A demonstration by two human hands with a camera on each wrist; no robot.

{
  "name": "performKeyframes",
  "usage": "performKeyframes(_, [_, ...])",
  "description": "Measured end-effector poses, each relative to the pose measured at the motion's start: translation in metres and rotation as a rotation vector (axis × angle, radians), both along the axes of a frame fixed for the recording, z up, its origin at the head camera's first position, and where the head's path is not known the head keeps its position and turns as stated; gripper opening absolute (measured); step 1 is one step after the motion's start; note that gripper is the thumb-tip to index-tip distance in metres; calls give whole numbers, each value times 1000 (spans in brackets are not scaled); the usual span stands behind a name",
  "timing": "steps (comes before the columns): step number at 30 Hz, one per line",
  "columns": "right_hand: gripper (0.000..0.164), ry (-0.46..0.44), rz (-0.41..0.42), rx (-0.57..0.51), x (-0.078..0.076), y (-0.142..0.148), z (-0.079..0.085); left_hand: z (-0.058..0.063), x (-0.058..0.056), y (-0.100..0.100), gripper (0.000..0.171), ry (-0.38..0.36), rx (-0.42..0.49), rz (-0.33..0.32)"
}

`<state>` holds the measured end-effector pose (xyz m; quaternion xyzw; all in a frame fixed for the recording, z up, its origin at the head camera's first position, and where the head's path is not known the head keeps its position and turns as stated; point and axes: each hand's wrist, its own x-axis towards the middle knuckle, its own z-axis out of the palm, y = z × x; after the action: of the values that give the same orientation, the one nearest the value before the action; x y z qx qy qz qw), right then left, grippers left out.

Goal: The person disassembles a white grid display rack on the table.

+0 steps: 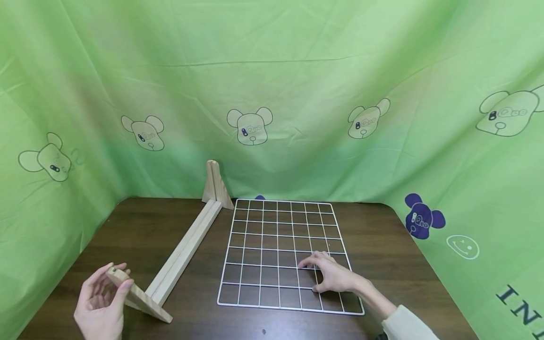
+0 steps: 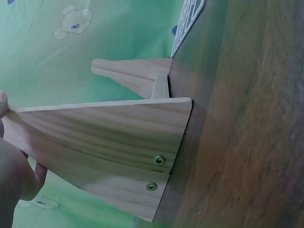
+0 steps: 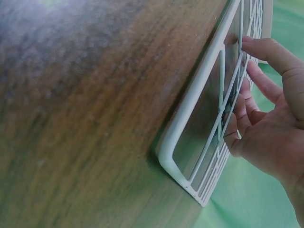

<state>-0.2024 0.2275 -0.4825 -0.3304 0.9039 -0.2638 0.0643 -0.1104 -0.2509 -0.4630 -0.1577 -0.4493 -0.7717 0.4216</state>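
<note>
A wooden stand (image 1: 184,252) lies along the left of the table, a long grooved bar joining two tapered end boards. My left hand (image 1: 99,302) pinches the narrow top of the near end board (image 2: 104,137) between thumb and fingers. Two metal bolts (image 2: 158,160) show low on that board's outer face. The far end board (image 1: 216,186) stands upright near the curtain. Right of the stand, a white wire grid panel (image 1: 291,309) rests flat on the table. My right hand (image 1: 333,276) is over its lower right part, thumb and fingers spread apart, fingertips touching the wires.
The dark wood table (image 1: 395,293) has rounded back corners. A green curtain (image 1: 297,71) printed with bear heads hangs behind it and along both sides. The far end board and the grid's far edge lie close to the curtain.
</note>
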Motion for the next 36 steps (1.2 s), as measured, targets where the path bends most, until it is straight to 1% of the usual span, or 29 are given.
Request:
performKeyframes(4, [60, 16, 2, 8, 1, 0, 0, 1, 1, 3, 55, -24, -3, 29])
performKeyframes(6, [60, 26, 6, 13, 1, 0, 0, 1, 2, 5, 55, -36, -7, 56])
performKeyframes(9, [59, 24, 6, 20, 2, 0, 0, 2, 3, 9, 54, -48, -8, 89])
performKeyframes(11, [59, 15, 5, 25, 2, 0, 0, 3, 3, 10, 54, -49, -11, 99])
performKeyframes(15, [59, 4, -1, 32, 2, 0, -1, 1, 3, 9, 56, -35, -30, 67])
performKeyframes(17, [59, 0, -6, 35, 2, -1, 0, 0, 2, 6, 59, -15, -45, 25])
performKeyframes(21, [59, -8, -13, 46, 2, -1, 0, -3, 1, 0, 64, 43, -71, -87])
performKeyframes(23, [59, -6, -10, 51, 1, -1, 0, -3, 2, -3, 64, 46, -99, -122])
performKeyframes(24, [59, -3, -8, 53, 0, -1, 0, -3, 2, -4, 63, 39, -112, -129])
performKeyframes(26, [59, 1, -6, 54, -1, -1, 0, -3, 2, -4, 60, 23, -136, -128])
performKeyframes(28, [60, 4, -6, 55, -2, -1, 0, -2, 1, -3, 56, 7, -145, -112])
performKeyframes(32, [60, -6, -4, 57, -5, -1, -1, -3, 0, 0, 52, 2, -112, -80])
performKeyframes(36, [60, -29, 14, 54, -9, -1, 2, -4, 2, 4, 52, -15, -90, -52])
